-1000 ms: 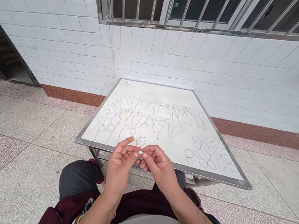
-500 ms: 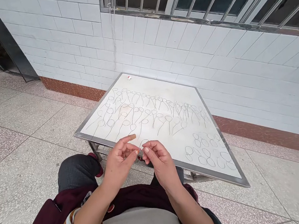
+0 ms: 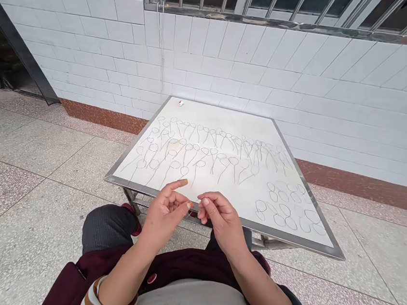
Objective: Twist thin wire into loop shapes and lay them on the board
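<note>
My left hand (image 3: 168,212) pinches a thin wire (image 3: 189,213) between thumb and forefinger, just over the near edge of the table. Close by on the right, my right hand (image 3: 220,216) is closed in a pinch too, and the thin wire appears to run to its fingertips. The wire is so fine that its full shape does not show. Beyond my hands, many thin wire loops with long tails (image 3: 184,170) lie in rows on the white tabletop (image 3: 229,114). Closed wire rings without tails (image 3: 280,221) lie in a group at the right.
A metal rim (image 3: 271,231) borders the table, whose far side stands near a white tiled wall (image 3: 215,71). A small red and white object (image 3: 181,103) lies at the far left corner. My knee (image 3: 108,227) is below the near edge.
My hands have moved slightly apart, the right one shifting a little to the right. The whole view has shifted slightly. Both hands keep their pinch.
</note>
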Demonstrator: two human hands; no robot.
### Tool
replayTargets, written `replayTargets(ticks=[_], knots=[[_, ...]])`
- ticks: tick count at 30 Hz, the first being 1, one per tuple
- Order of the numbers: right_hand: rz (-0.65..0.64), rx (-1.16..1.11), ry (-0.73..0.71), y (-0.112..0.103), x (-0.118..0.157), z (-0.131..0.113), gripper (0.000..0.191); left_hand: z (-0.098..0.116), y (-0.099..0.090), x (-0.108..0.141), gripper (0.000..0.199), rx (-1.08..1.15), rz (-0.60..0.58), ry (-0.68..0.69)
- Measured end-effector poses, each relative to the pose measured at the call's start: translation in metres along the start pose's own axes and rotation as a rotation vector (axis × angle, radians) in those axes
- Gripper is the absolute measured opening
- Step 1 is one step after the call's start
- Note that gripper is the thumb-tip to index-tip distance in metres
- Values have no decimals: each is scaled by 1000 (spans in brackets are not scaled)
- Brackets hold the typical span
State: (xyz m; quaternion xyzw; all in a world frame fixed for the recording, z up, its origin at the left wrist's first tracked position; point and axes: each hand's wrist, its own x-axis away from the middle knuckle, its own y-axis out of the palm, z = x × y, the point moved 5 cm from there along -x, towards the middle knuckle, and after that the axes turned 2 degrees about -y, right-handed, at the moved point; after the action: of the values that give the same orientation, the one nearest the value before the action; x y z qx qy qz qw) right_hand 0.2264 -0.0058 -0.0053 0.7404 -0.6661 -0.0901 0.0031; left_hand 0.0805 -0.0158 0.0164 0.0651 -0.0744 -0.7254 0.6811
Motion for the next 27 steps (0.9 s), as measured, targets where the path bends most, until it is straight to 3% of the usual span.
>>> replayTargets(ticks=[4, 9, 14, 20, 27], knots=[[85, -224, 95, 6, 1, 7, 20, -3, 2, 5, 54, 141, 4, 38], [113, -358, 171, 15, 5, 12, 22, -21, 2, 7, 52, 158, 143, 54], [66, -246, 149, 15, 8, 23, 20, -21, -5, 5, 47, 90, 222, 62], [27, -181, 131, 17, 8, 31, 18, -15, -5, 6, 47, -61, 205, 77], [32, -297, 165, 23, 9, 34, 17, -34, 3, 3, 50, 142, 197, 29]])
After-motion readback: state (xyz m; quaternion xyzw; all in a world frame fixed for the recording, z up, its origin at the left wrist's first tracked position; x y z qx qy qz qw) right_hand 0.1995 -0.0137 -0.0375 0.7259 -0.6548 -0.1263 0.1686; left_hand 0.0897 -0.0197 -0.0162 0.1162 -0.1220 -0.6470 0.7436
